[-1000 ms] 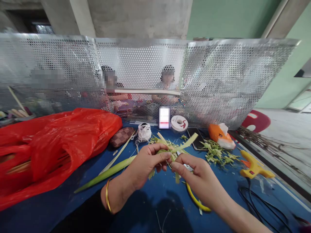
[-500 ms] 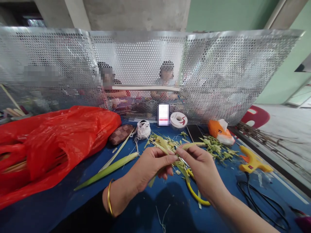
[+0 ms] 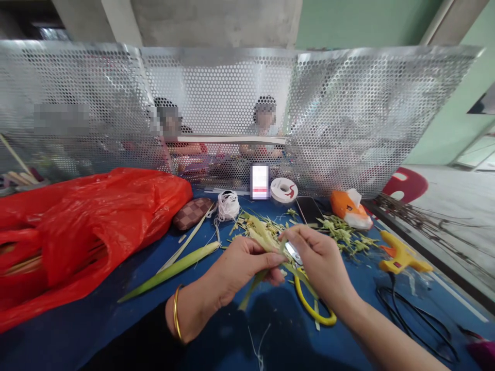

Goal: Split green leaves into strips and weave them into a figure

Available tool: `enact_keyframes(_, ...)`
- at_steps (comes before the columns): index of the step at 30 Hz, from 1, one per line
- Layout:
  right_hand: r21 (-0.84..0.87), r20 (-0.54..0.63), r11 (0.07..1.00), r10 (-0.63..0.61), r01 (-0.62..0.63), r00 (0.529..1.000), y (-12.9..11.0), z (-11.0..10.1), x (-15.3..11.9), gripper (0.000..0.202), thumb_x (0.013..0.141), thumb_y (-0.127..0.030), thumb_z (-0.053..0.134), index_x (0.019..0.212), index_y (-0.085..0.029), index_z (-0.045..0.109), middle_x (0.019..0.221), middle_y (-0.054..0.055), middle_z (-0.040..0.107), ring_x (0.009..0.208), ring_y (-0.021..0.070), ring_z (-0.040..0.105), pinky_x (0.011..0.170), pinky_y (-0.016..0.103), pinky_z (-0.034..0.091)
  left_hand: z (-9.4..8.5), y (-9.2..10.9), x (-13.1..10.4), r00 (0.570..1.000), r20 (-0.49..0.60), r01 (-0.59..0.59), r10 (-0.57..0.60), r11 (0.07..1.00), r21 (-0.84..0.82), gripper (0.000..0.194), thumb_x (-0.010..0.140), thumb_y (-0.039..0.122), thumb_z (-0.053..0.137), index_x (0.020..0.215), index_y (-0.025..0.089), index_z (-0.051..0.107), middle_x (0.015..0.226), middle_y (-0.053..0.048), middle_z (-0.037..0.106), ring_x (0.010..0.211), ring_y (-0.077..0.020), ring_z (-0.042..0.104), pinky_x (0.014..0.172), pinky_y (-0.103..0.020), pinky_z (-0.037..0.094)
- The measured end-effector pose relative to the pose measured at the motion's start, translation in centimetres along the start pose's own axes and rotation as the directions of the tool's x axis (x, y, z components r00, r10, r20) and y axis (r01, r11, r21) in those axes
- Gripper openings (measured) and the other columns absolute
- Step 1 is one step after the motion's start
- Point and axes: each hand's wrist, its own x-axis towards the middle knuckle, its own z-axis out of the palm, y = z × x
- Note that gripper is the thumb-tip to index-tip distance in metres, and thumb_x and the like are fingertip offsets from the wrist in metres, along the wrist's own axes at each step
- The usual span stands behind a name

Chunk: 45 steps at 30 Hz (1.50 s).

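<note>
Pale green leaf strips [image 3: 260, 233] are pinched between the thumb and fingers of my left hand [image 3: 247, 263], with one end hanging below the palm. Close beside it, my right hand [image 3: 319, 257] is closed on a leaf strip, which curls up between the two hands. Yellow-handled scissors [image 3: 309, 304] lie on the table beneath my right hand, their blades partly hidden by it. Around and behind my fingers are leaf scraps [image 3: 240, 226]. A long green leaf [image 3: 170, 270] rests to the left of my left hand.
A red plastic bag [image 3: 96, 221] fills the left. Behind my hands are white string [image 3: 228, 206], a ribbon spool [image 3: 284, 190], a phone [image 3: 309, 211] and a tissue pack [image 3: 351, 208]. A yellow glue gun [image 3: 404, 255] lies right. A perforated metal screen [image 3: 224, 93] stands behind.
My right hand has lifted slightly and turned, bending the leaf strip into a curl beside my left fingers. More of the scissors shows. My left hand keeps its pinch.
</note>
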Motion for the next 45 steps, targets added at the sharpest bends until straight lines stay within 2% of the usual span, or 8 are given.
enact_keyframes(4, -0.259, -0.249, 0.931, -0.322, 0.257, 0.913, -0.7, -1.0, -0.3, 0.009, 0.09, -0.025, 0.054, 0.086, -0.02, 0.061, 0.084, 0.005, 0.065, 0.08, 0.0206, 0.06, 0.072, 0.033, 0.044, -0.1, 0.1, 0.4, 0.99, -0.104, -0.109, 0.092, 0.98, -0.166, 0.021, 0.068, 0.027, 0.079, 0.084, 0.014, 0.077, 0.074, -0.005, 0.073, 0.071, -0.0135, 0.065, 0.076, -0.026, 0.049)
enact_keyframes(6, -0.32, -0.18, 0.867, -0.451, 0.382, 0.874, -1.0, -0.9, -0.8, 0.013, 0.09, -0.021, 0.054, 0.078, -0.021, 0.058, 0.078, 0.005, 0.064, 0.076, 0.0201, 0.059, 0.073, 0.034, 0.043, -0.2, 0.2, 0.5, 0.976, -0.146, -0.19, 0.163, 0.962, -0.195, 0.019, 0.066, 0.023, 0.081, 0.082, 0.014, 0.077, 0.084, -0.006, 0.074, 0.079, -0.0143, 0.066, 0.079, -0.025, 0.048)
enact_keyframes(10, -0.206, 0.105, 0.941, -0.251, 0.268, 0.962, -1.1, 0.5, -1.5, 0.015, 0.09, -0.026, 0.056, 0.078, -0.022, 0.064, 0.078, 0.003, 0.067, 0.075, 0.0202, 0.062, 0.068, 0.032, 0.045, -0.1, 0.3, 0.4, 0.959, -0.201, -0.25, 0.2, 0.931, -0.267, 0.021, 0.065, 0.021, 0.081, 0.084, 0.013, 0.075, 0.086, -0.007, 0.073, 0.082, -0.0176, 0.067, 0.08, -0.028, 0.049)
enact_keyframes(16, 0.012, 0.133, 0.995, -0.101, 0.1, 0.986, -0.4, 1.8, -1.3, 0.018, 0.09, -0.028, 0.057, 0.077, -0.021, 0.067, 0.082, 0.003, 0.069, 0.08, 0.0198, 0.062, 0.073, 0.029, 0.048, 0.3, -0.1, 0.5, 0.957, -0.231, -0.242, 0.173, 0.918, -0.315, 0.023, 0.064, 0.016, 0.082, 0.085, 0.013, 0.073, 0.076, -0.005, 0.073, 0.079, -0.0182, 0.069, 0.08, -0.029, 0.05)
enact_keyframes(28, 0.026, 0.224, 0.981, -0.192, 0.191, 0.956, -0.4, 1.3, -1.3, 0.03, 0.093, -0.026, 0.052, 0.064, -0.02, 0.051, 0.066, -0.001, 0.047, 0.065, 0.0144, 0.046, 0.06, 0.026, 0.039, 0.4, 0.2, 0.2, 0.942, -0.275, -0.267, 0.191, 0.924, -0.273, 0.013, 0.058, 0.012, 0.081, 0.068, 0.012, 0.073, 0.072, -0.005, 0.071, 0.076, -0.016, 0.064, 0.074, -0.025, 0.048)
enact_keyframes(36, 0.024, 0.224, 0.968, -0.247, 0.248, 0.943, -0.5, 1.5, -1.2, 0.028, 0.089, -0.021, 0.054, 0.061, -0.02, 0.05, 0.063, -0.002, 0.048, 0.065, 0.0147, 0.047, 0.062, 0.027, 0.039, 0.3, 0.0, 0.3, 0.946, -0.298, -0.228, 0.131, 0.92, -0.318, 0.015, 0.056, 0.013, 0.082, 0.064, 0.012, 0.07, 0.067, -0.003, 0.069, 0.067, -0.0136, 0.063, 0.072, -0.025, 0.048)
enact_keyframes(41, 0.147, 0.189, 0.989, -0.026, -0.002, 0.982, -0.2, 1.7, -1.2, 0.033, 0.088, -0.037, 0.056, 0.06, -0.019, 0.055, 0.062, -0.001, 0.051, 0.063, 0.0149, 0.048, 0.061, 0.027, 0.039, -0.8, 0.4, 0.5, 0.985, -0.143, -0.144, 0.101, 0.931, -0.334, 0.021, 0.065, 0.017, 0.08, 0.085, 0.014, 0.074, 0.073, -0.003, 0.072, 0.071, -0.0144, 0.065, 0.075, -0.027, 0.049)
enact_keyframes(45, 0.424, 0.125, 0.875, 0.199, -0.234, 0.972, 0.0, 1.7, -0.8, 0.036, 0.083, -0.051, 0.062, 0.069, -0.018, 0.065, 0.068, 0.002, 0.063, 0.07, 0.0177, 0.057, 0.07, 0.031, 0.046, -1.2, 0.4, 0.5, 0.991, -0.111, -0.111, 0.08, 0.945, -0.308, 0.022, 0.077, 0.031, 0.071, 0.093, 0.015, 0.074, 0.078, -0.005, 0.072, 0.074, -0.0171, 0.066, 0.08, -0.032, 0.049)
